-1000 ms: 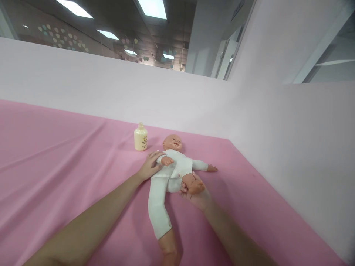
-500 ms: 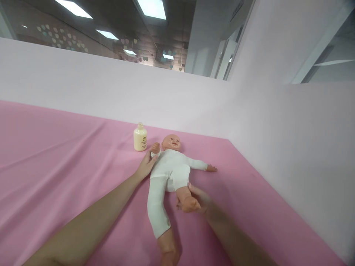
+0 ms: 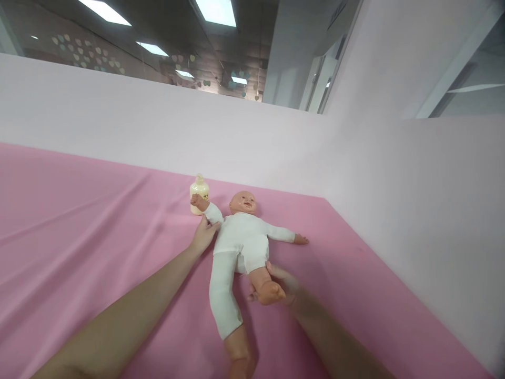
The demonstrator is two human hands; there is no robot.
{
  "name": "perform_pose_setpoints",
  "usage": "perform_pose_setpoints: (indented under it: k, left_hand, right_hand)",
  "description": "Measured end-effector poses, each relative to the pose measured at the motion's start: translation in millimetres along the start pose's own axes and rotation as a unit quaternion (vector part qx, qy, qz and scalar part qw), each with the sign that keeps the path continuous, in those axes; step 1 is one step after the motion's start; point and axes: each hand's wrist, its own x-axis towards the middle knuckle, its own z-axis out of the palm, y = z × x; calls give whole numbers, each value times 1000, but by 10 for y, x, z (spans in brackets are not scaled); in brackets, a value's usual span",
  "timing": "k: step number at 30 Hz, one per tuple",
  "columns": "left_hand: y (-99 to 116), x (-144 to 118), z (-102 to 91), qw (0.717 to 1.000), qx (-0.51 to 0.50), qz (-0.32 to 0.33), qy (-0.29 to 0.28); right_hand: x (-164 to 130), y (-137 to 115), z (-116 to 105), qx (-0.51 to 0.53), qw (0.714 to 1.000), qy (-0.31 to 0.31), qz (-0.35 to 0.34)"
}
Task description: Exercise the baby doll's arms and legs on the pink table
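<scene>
Pink cloth (image 3: 98,226) is spread w/ white walls (image 3: 414,210) at 12 and 3. Doll (image 3: 240,242) arm is gripped by left hand (image 3: 203,237), foot cupped by right hand (image 3: 282,287); bottle (image 3: 198,192) at 11.

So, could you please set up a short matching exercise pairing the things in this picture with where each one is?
Things:
1. left hand
2. right hand
3. bottle
4. doll

Places:
A. stands upright on the pink cloth beyond the doll's raised arm
B. lies on its back on the cloth
C. at the doll's bare foot
D. at the doll's sleeved upper arm

Pairs: 1-D, 2-C, 3-A, 4-B
</scene>
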Motion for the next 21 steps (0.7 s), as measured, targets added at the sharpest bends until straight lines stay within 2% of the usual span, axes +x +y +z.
perform_pose_setpoints:
  k: [3,8,15,21]
  left_hand:
    - [-2,-1,12,998,27,47,-27]
    - [-29,-3,14,975,70,170,-122]
    - [-102,21,4,970,75,191,-129]
    - [-21,1,2,972,89,178,-127]
  right_hand:
    - [31,-16,1,49,998,42,-1]
    - [48,-123,80,126,985,115,-21]
    - [35,-174,186,163,975,147,-17]
    - [60,-137,116,131,983,130,-16]
